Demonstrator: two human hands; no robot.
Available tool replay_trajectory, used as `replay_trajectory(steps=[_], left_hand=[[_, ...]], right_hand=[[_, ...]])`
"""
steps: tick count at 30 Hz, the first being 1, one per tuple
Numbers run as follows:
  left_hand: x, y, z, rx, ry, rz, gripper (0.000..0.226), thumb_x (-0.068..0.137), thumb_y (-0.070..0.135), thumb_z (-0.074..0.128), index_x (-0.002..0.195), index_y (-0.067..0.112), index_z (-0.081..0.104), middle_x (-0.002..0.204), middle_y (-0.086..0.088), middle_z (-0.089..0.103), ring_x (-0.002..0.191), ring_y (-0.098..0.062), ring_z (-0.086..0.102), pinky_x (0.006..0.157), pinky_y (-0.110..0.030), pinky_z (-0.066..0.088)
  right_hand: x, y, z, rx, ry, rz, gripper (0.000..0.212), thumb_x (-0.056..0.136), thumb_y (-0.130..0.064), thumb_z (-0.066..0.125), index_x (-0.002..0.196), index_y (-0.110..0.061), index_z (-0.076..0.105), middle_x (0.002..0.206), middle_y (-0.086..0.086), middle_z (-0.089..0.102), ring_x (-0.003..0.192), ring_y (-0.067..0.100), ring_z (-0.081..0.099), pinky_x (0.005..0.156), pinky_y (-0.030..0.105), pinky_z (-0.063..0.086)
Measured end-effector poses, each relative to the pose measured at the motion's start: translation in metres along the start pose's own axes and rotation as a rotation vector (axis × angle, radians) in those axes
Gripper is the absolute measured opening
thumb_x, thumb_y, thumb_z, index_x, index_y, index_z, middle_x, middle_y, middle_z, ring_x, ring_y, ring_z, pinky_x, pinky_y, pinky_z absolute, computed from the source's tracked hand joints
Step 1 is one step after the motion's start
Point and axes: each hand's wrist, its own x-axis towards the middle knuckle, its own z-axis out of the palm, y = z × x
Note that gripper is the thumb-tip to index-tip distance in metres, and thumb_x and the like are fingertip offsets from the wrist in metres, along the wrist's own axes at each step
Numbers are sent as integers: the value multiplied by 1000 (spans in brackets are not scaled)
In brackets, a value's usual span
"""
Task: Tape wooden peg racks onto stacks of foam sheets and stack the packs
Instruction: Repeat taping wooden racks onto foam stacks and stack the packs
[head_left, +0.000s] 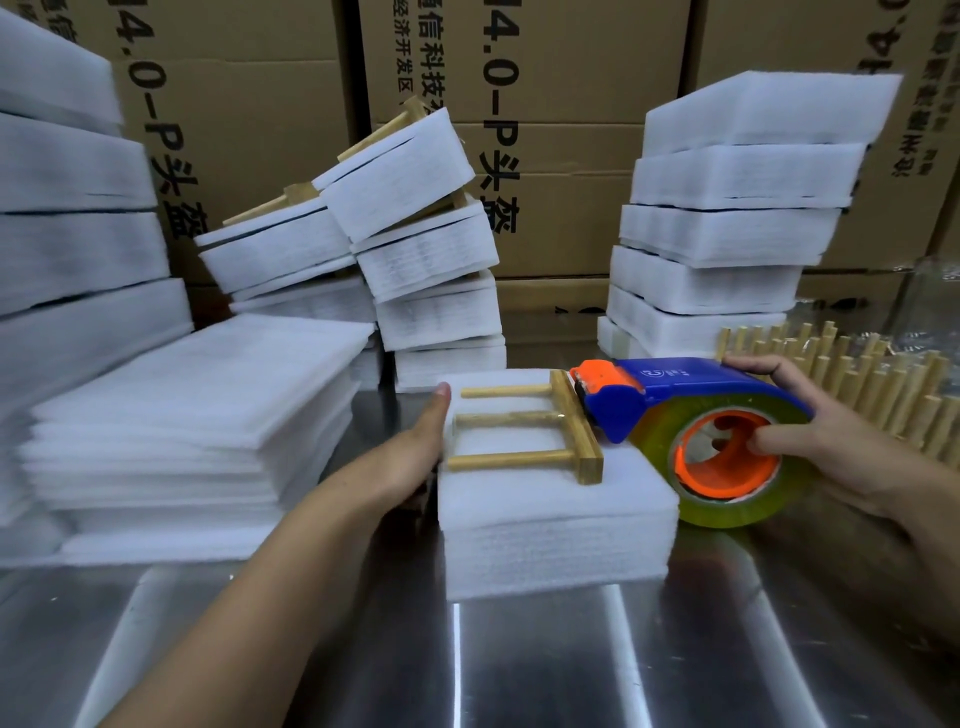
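I see a small foam stack (556, 525) near the middle of the shiny metal table (519, 670). A wooden peg rack (524, 434) lies flat on top of it, with its three pegs pointing left and its bar on the right. Some clear tape seems to lie over the middle peg. My left hand (415, 449) is against the left side of the foam stack, with the thumb straight along the top edge. The other fingers are hidden, so I cannot tell if it is grasping. My right hand (831, 447) grasps the tape roller (691, 431), thumb in the orange hole and fingers over the blue top. Its orange nose touches the far end of the rack's bar. Loose foam sheets (182, 415) are piled on the left. Taped packs (415, 249) lean far back, with a tall foam pile (727, 218) to the right. More peg racks (883, 384) lie far right. Brown boxes (561, 130) stand behind.
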Motion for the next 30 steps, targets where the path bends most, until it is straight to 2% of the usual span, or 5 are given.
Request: replay_trajectory(steps=[3,11,18,27,30], left_hand=[[-7,5,9,-177,-111,4,82,79,81,20,133,28,52,132,-2,57,123,-20,51,113,-37,28],[-12,12,5,-601,-279,-196,97,86,75,24,136,-6,42,131,-22,54,124,-32,50,113,-41,29],[-11,16,2,-804,-154,-260,68,90,53,46,134,2,45,129,-19,54,121,-30,52,105,-42,40],[-11,21,15,-717,-57,-139,57,84,51,61,129,16,56,135,-11,52,105,-30,62,90,-38,49],[-11,23,17,-677,-36,-104,43,93,43,53,118,10,63,115,-14,68,93,-31,66,83,-40,52]], right_hand=[[0,1,-1,-7,-7,3,65,75,28,45,105,-28,55,102,5,62,68,20,70,52,27,57],[0,6,-4,7,-2,-4,65,71,25,49,105,-30,57,100,3,65,69,21,71,53,29,58],[1,7,-4,16,-1,-10,66,76,28,43,105,-30,56,98,3,65,69,19,70,54,29,58],[3,11,-8,30,-9,-21,67,76,27,43,104,-32,58,90,-1,70,70,21,70,56,31,59],[4,12,-7,26,-12,-45,67,73,27,46,104,-31,59,90,-3,71,71,21,70,56,31,59]])
